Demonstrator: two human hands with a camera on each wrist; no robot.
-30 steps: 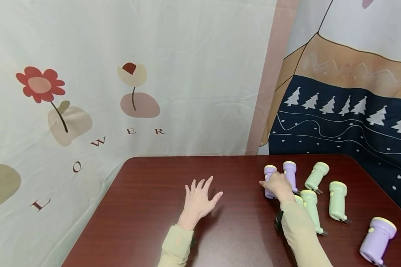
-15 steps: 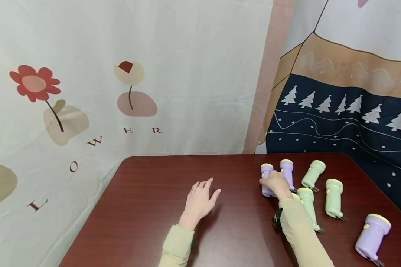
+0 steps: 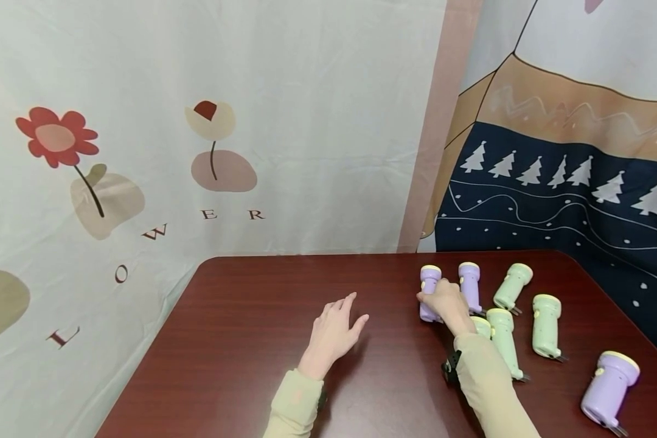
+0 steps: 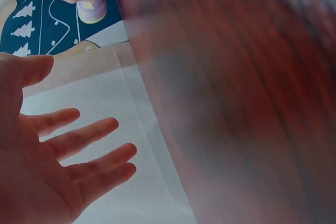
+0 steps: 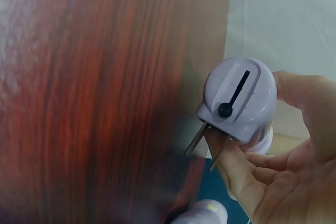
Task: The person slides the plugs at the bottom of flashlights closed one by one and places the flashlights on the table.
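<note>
My right hand (image 3: 448, 304) grips a small purple flashlight (image 3: 429, 295) at the back right of the table. In the right wrist view the flashlight's base (image 5: 240, 98), with two metal prongs, faces the camera between thumb and curled fingers. My left hand (image 3: 330, 336) hovers over the middle of the table with its fingers spread, holding nothing; the left wrist view shows its open palm (image 4: 42, 166). Just right of the gripped flashlight is another purple one (image 3: 469, 287). A green flashlight (image 3: 480, 327) is partly hidden by the right wrist, beside another green one (image 3: 504, 340).
Farther right on the dark red table (image 3: 241, 340) lie two green flashlights (image 3: 513, 286) (image 3: 547, 325) and a larger purple one (image 3: 609, 389) near the right edge. Behind the table hang a pale curtain (image 3: 328, 121) with flower prints and a dark blue cloth (image 3: 525, 225) with tree prints.
My right hand and the purple flashlight it grips have shifted slightly left, away from the neighbouring purple one. My left hand has moved a little right. The head view has shifted slightly.
</note>
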